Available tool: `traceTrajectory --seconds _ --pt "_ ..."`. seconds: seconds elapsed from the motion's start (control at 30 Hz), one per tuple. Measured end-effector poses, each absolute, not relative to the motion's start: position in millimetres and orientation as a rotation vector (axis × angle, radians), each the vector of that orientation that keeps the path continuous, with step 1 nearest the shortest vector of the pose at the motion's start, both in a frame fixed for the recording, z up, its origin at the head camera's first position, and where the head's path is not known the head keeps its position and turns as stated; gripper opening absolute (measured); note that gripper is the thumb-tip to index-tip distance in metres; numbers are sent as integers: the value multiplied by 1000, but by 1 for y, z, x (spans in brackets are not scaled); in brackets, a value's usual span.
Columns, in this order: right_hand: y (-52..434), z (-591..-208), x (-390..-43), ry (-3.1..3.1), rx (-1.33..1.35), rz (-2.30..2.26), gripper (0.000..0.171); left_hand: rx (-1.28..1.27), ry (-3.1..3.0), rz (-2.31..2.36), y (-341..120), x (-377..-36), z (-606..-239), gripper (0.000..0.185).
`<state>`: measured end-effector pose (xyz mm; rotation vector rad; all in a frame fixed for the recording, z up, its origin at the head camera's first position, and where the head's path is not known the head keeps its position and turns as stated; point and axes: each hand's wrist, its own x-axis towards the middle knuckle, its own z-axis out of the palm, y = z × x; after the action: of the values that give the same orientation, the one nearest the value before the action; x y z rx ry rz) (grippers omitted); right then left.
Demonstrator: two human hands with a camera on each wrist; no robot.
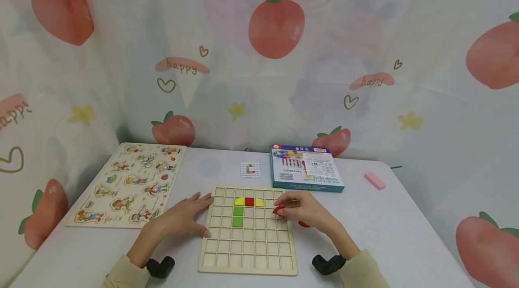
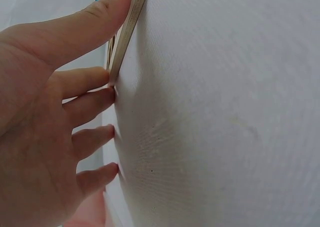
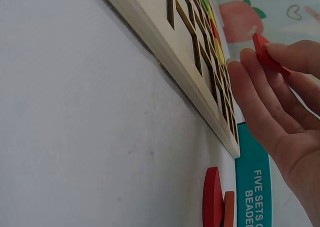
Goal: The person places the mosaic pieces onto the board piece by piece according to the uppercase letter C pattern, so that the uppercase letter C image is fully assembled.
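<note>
A wooden grid board (image 1: pixel 249 247) lies on the white table, holding two yellow curved tiles (image 1: pixel 239 201), a red square tile (image 1: pixel 249 202) between them, and green squares (image 1: pixel 238 217) down the left. Above the board's right side, my right hand (image 1: pixel 302 209) pinches a red tile (image 3: pixel 269 57) between thumb and fingers. My left hand (image 1: pixel 180 218) rests at the board's left edge; its thumb and fingertips touch the rim, fingers spread, in the left wrist view. More red pieces (image 3: pixel 212 197) lie on the table right of the board, partly hidden under my right hand in the head view.
Behind the board are a small pattern card (image 1: pixel 250 170) with a coloured figure and a teal-edged box (image 1: pixel 307 169). A picture puzzle board (image 1: pixel 127 184) lies at the left, a pink block (image 1: pixel 375 180) at the right. Patterned cloth (image 1: pixel 259 98) hangs behind the table.
</note>
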<state>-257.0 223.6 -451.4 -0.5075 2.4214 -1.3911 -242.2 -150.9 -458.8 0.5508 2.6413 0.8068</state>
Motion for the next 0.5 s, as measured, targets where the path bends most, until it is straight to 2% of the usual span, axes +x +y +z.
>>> traceTrajectory --seconds 0.5 --pt "197 -456 -261 2433 -616 -1315 21 549 2649 795 -151 -244 -461 95"
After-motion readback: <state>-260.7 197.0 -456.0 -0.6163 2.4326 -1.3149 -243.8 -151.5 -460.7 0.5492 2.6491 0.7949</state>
